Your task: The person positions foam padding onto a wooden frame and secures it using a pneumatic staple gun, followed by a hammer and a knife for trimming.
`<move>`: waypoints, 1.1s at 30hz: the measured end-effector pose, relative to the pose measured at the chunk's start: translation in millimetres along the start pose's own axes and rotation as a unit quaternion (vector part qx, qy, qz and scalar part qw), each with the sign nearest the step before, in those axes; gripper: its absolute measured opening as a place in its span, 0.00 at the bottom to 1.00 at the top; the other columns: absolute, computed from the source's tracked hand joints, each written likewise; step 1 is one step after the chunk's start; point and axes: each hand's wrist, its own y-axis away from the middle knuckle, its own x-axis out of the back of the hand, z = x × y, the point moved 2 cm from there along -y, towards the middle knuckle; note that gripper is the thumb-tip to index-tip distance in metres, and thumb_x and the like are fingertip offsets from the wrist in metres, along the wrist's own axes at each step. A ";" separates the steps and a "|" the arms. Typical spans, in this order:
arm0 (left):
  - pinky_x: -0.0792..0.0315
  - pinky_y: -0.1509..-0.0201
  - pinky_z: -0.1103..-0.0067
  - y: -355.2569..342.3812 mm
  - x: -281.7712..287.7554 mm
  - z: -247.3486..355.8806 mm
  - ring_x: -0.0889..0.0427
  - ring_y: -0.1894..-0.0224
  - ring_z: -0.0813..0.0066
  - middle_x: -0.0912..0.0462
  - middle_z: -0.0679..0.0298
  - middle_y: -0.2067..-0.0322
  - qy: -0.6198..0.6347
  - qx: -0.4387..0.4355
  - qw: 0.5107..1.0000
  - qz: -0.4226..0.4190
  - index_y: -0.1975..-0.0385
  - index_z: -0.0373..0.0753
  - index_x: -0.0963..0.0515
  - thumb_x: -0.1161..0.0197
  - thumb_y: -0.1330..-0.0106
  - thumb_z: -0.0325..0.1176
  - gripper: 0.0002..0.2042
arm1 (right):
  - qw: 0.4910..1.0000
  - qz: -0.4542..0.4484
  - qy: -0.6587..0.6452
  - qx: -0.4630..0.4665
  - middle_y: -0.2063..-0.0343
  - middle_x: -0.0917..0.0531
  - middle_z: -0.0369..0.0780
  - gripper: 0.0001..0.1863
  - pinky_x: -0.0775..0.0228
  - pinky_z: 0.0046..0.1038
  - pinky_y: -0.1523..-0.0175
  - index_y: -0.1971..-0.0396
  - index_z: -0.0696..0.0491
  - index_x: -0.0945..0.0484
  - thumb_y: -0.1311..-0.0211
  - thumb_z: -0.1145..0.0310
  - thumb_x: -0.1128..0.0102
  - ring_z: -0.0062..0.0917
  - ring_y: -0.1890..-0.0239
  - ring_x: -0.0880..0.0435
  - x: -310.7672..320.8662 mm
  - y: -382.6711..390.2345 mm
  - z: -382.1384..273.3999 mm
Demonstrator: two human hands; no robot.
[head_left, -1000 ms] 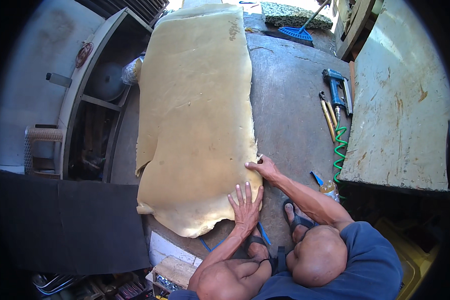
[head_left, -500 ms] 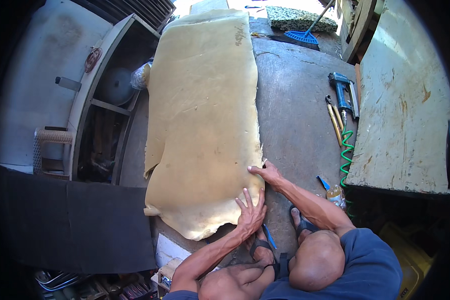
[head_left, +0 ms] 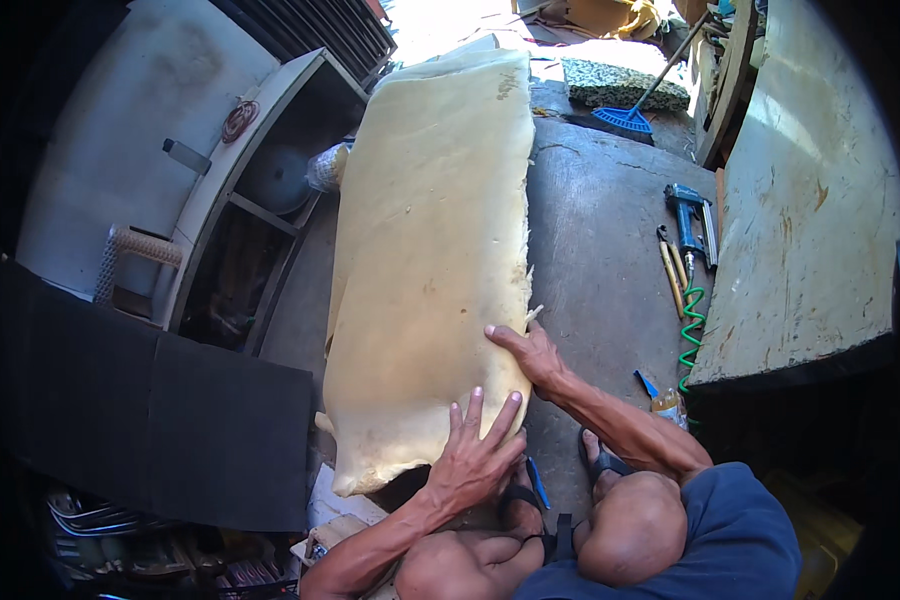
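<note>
A long tan foam sheet with ragged edges stretches away from me across the floor. My right hand grips its right edge, the thumb on top and the other fingers hidden beneath. Nearer to me, my left hand rests on the sheet's near right corner with its fingers spread. A torn strip sticks out from the edge beside my right hand. The near edge is uneven, with a dark gap under it.
At right lie a blue nail gun with a coiled green hose and pincers. A worn board stands beyond them. An open cabinet and a black panel are at left. A blue broom lies far off.
The foam sheet has narrowed in view, its right part tilting up and its left side dropping. My left hand has slid slightly left. The view has shifted a little.
</note>
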 end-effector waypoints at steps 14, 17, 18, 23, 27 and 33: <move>0.29 0.34 0.62 195.6 125.0 7.9 0.23 0.37 0.47 0.25 0.43 0.40 0.305 0.199 0.896 0.255 0.60 0.41 0.18 0.25 0.49 0.28 0.15 | 0.933 -0.333 -0.035 -0.129 0.39 0.35 0.59 0.58 0.17 0.41 0.44 0.38 0.73 0.51 0.45 0.39 0.28 0.45 0.33 0.29 -130.1 158.1 -98.9; 0.25 0.47 0.74 255.0 113.4 26.9 0.17 0.53 0.60 0.23 0.40 0.43 0.321 0.262 0.851 0.323 0.60 0.37 0.17 0.28 0.46 0.32 0.14 | 0.912 -0.369 0.004 -0.178 0.37 0.38 0.59 0.61 0.17 0.37 0.42 0.35 0.72 0.56 0.44 0.39 0.29 0.45 0.33 0.30 -155.0 178.1 -74.9; 0.24 0.50 0.76 264.5 118.5 30.9 0.16 0.54 0.59 0.24 0.38 0.43 0.314 0.261 0.849 0.337 0.62 0.37 0.16 0.28 0.49 0.31 0.14 | 0.901 -0.389 0.019 -0.192 0.37 0.38 0.59 0.61 0.16 0.35 0.44 0.35 0.73 0.58 0.43 0.39 0.30 0.45 0.34 0.29 -163.8 186.4 -80.2; 0.24 0.45 0.68 304.5 53.6 50.8 0.17 0.48 0.60 0.23 0.41 0.42 0.403 0.438 0.737 0.319 0.62 0.34 0.17 0.33 0.41 0.23 0.08 | 0.793 -0.504 0.240 -0.243 0.58 0.14 0.43 0.28 0.23 0.26 0.48 0.48 0.62 0.21 0.34 0.52 0.35 0.22 0.54 0.17 -157.1 155.7 -93.9; 0.24 0.40 0.68 278.1 24.5 61.3 0.16 0.46 0.53 0.18 0.46 0.45 0.332 0.427 0.794 0.278 0.58 0.35 0.16 0.36 0.41 0.20 0.12 | 0.709 -0.481 0.470 0.213 0.66 0.16 0.54 0.14 0.21 0.42 0.59 0.59 0.58 0.21 0.41 0.65 0.35 0.47 0.60 0.14 -146.2 114.6 -130.1; 0.30 0.34 0.69 279.9 5.4 75.6 0.21 0.41 0.62 0.21 0.51 0.46 0.407 0.517 0.684 0.316 0.45 0.30 0.26 0.36 0.41 0.18 0.21 | 0.414 -0.226 0.695 0.543 0.25 0.43 0.41 0.43 0.56 0.60 0.22 0.27 0.32 0.40 0.42 0.79 0.44 0.35 0.21 0.49 -150.2 8.9 -185.5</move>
